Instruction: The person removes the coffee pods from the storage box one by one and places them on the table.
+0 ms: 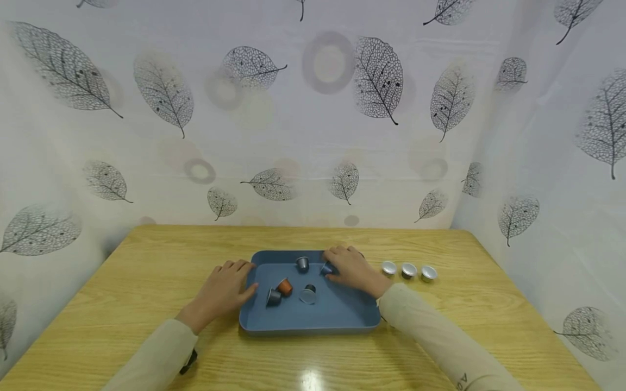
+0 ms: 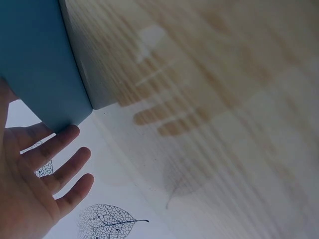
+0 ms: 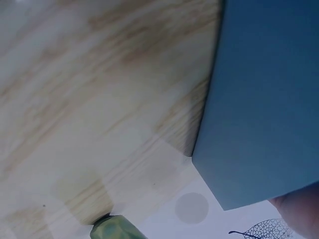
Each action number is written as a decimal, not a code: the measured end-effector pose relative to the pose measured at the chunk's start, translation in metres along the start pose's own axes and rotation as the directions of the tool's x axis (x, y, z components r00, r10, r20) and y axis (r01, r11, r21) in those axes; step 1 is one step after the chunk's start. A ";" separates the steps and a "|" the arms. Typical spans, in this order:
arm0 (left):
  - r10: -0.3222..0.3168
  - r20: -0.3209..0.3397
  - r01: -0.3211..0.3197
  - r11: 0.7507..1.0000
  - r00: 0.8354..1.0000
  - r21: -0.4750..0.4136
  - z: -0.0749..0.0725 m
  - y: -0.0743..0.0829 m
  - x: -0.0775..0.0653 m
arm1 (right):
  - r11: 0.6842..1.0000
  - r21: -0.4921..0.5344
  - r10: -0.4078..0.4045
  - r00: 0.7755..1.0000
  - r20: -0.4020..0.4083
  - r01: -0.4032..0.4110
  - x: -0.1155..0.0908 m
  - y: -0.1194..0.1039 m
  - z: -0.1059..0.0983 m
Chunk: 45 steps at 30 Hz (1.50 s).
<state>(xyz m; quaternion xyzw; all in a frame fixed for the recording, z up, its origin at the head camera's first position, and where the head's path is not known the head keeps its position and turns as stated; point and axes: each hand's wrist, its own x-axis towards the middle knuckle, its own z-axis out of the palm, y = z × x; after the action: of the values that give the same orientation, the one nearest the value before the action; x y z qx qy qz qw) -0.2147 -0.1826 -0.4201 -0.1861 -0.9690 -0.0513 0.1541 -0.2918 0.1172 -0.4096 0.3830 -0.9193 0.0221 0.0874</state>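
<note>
A blue-grey tray [image 1: 337, 315] lies on the table. In the head view my right hand [image 1: 354, 269] reaches over its far right part and pinches a blue coffee capsule [image 1: 326, 268] between thumb and fingers. My left hand [image 1: 222, 290] rests at the left rim, its thumb and index finger reaching over the edge, the other fingers loosely spread outside. Within the tray lie a grey capsule [image 1: 303, 264], an orange capsule [image 1: 285, 287], a dark grey capsule [image 1: 274, 297] beside it, and a dark capsule [image 1: 309, 293] with its pale lid facing me. The right wrist view hides the pinched capsule behind the tray wall.
Right of the tray, three capsules stand lid up in a row on the wooden table [image 1: 489, 320]: a left one [image 1: 389, 268], a middle one [image 1: 408, 270] and a greenish one [image 1: 429, 273]. A leaf-patterned curtain [image 1: 303, 136] hangs behind the table.
</note>
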 end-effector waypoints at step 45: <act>-0.015 0.015 0.015 1.000 1.000 -0.011 0.000 0.001 -0.001 | 0.997 0.071 0.019 0.995 -0.096 -0.012 -0.008 -0.001 -0.009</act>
<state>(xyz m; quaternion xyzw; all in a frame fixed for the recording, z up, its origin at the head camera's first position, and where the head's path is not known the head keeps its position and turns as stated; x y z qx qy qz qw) -0.2137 -0.1820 -0.4199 -0.1802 -0.9712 -0.0567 0.1454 -0.2840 0.1234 -0.4020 0.3774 -0.9156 0.0735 0.1180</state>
